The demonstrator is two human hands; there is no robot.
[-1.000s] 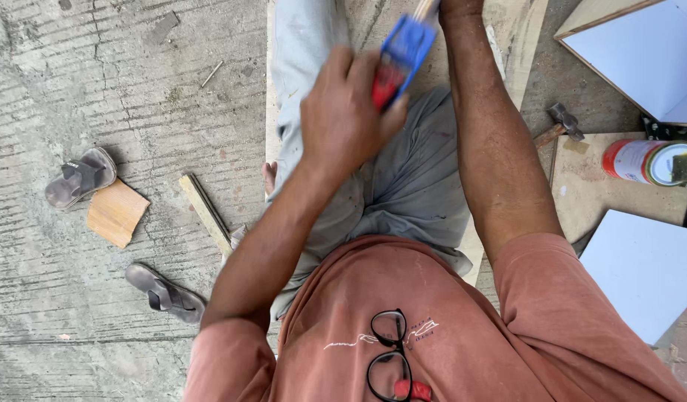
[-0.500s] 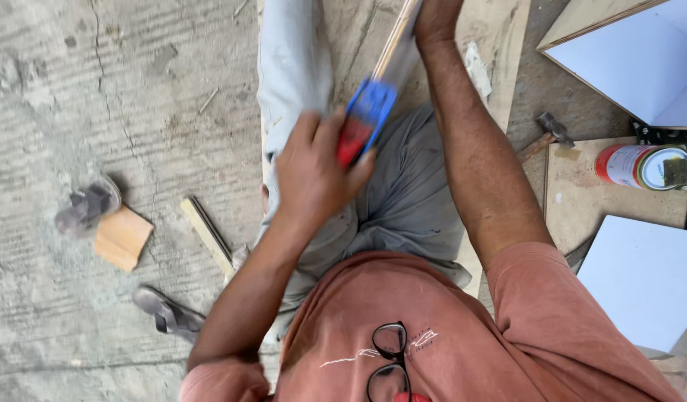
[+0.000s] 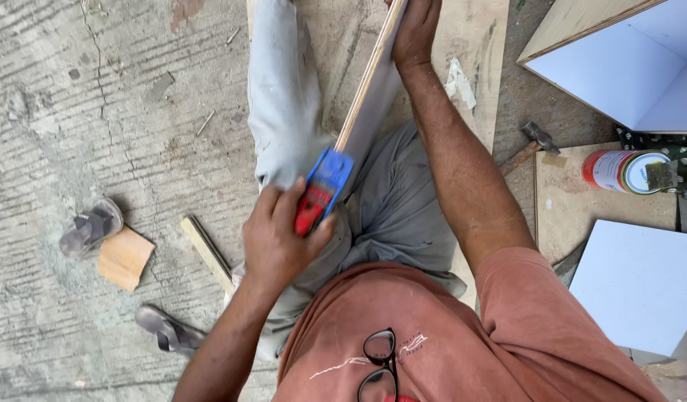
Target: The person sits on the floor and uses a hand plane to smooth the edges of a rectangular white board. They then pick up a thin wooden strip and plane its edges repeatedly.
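Fingers of left hand (image 3: 278, 242) grip blue-red tool (image 3: 321, 192); right hand (image 3: 415, 31) clasps plywood strip (image 3: 366, 82); hammer (image 3: 533, 143), tin (image 3: 625, 170) nearby

Sandals (image 3: 90, 227), offcuts (image 3: 124, 257) on concrete floor (image 3: 83, 97)

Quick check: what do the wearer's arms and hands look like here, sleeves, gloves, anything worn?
Both hands are bare: no gloves, rings or watch visible on the left hand or the right hand. Both forearms are uncovered. Short, loose, faded terracotta T-shirt sleeves end above the elbows. Black-framed glasses hang at the collar.
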